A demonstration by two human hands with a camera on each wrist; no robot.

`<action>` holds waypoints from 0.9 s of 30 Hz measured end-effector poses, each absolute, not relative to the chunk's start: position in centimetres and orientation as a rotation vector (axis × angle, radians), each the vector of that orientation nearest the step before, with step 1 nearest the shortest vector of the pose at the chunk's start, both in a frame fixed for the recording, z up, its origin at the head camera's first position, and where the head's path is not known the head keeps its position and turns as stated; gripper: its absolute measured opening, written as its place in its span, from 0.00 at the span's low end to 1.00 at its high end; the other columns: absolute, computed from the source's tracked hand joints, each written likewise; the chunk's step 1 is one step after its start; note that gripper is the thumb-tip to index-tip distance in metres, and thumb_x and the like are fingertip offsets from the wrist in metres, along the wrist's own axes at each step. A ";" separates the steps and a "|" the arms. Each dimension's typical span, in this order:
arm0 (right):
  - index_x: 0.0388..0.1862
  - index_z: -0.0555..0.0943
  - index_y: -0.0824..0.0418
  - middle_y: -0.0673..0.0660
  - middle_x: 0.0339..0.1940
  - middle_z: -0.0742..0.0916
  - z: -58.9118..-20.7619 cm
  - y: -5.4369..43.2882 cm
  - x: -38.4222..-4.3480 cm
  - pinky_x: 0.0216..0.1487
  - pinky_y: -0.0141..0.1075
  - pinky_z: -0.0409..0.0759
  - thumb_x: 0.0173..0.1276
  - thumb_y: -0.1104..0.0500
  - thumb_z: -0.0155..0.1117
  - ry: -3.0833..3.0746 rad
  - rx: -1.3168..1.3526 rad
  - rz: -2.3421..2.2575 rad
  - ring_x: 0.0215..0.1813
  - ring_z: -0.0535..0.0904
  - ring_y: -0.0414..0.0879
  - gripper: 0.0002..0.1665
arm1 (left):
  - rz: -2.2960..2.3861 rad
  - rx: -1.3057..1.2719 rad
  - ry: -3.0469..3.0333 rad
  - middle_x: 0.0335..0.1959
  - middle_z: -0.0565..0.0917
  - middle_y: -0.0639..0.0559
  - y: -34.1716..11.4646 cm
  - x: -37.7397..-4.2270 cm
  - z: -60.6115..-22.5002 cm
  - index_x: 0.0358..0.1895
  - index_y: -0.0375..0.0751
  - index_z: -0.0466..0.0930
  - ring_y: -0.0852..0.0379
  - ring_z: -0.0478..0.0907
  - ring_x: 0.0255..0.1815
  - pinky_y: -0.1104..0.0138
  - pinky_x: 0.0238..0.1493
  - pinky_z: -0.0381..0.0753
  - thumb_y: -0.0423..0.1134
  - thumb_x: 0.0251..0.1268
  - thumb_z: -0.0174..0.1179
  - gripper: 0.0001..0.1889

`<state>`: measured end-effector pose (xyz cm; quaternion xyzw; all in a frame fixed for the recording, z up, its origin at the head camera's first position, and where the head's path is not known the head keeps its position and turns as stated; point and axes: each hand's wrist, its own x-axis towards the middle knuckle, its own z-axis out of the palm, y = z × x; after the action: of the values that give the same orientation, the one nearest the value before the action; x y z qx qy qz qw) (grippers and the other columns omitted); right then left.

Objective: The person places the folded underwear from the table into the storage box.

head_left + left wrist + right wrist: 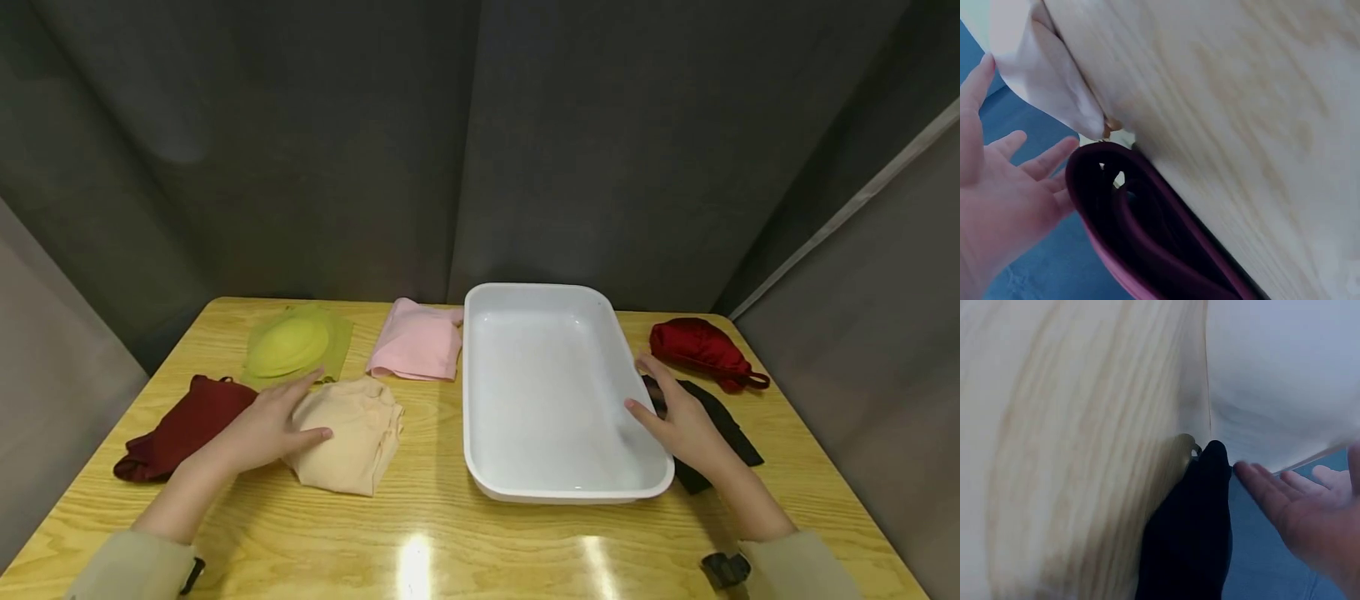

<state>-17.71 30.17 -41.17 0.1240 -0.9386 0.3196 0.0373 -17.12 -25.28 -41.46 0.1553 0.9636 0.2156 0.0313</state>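
Observation:
My left hand [264,423] hovers with spread fingers between a folded maroon bra [191,427] and a folded beige garment [352,442], overlapping both in the head view. In the left wrist view the fingers pass close beside the maroon bra [1107,247], with pale cloth [1041,69] beyond. My right hand [684,421], fingers extended, is at the right rim of a white tray [555,392], above a folded black garment [723,425]. The right wrist view has the black garment [1188,531] just below the fingertips. Neither hand grips anything.
A yellow-green bra [292,346] and a folded pink garment [418,342] lie at the back left of the wooden table [337,542]. At the back right lies a shiny red bra [697,346]. Grey curtains [337,150] enclose the back and sides.

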 end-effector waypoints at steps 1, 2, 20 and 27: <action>0.76 0.49 0.59 0.68 0.71 0.64 -41.2 30.2 -17.7 0.45 0.55 0.81 0.69 0.50 0.59 -2.887 0.370 0.988 0.61 0.71 0.68 0.44 | 0.674 0.478 2.952 0.67 0.65 0.33 -25.3 -17.2 -41.5 0.73 0.41 0.54 0.29 0.60 0.65 0.35 0.59 0.62 0.63 0.55 0.62 0.48; 0.75 0.51 0.60 0.68 0.71 0.64 -41.2 30.2 -17.8 0.43 0.55 0.81 0.69 0.50 0.59 -2.892 0.362 0.994 0.60 0.72 0.69 0.43 | 0.682 0.471 2.934 0.67 0.66 0.33 -25.3 -17.3 -41.5 0.72 0.39 0.55 0.29 0.60 0.65 0.36 0.59 0.63 0.63 0.54 0.62 0.48; 0.75 0.53 0.60 0.69 0.69 0.67 -41.6 31.5 -18.5 0.48 0.47 0.81 0.70 0.51 0.57 -2.972 0.251 1.221 0.57 0.75 0.63 0.41 | 0.730 0.502 2.711 0.63 0.68 0.29 -25.3 -20.0 -41.3 0.69 0.31 0.60 0.32 0.65 0.63 0.43 0.58 0.69 0.58 0.50 0.68 0.48; 0.76 0.50 0.59 0.68 0.71 0.64 -41.8 31.9 -18.8 0.45 0.43 0.83 0.70 0.51 0.58 -2.956 0.247 1.453 0.60 0.73 0.65 0.43 | 0.767 0.488 2.652 0.63 0.68 0.29 -25.2 -20.6 -41.3 0.69 0.32 0.59 0.33 0.66 0.63 0.45 0.58 0.71 0.56 0.48 0.70 0.49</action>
<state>-18.81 31.86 -41.79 0.0745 -0.8920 0.4386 -0.0805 -20.62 -25.17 -41.33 0.1717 0.9325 0.2697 0.1681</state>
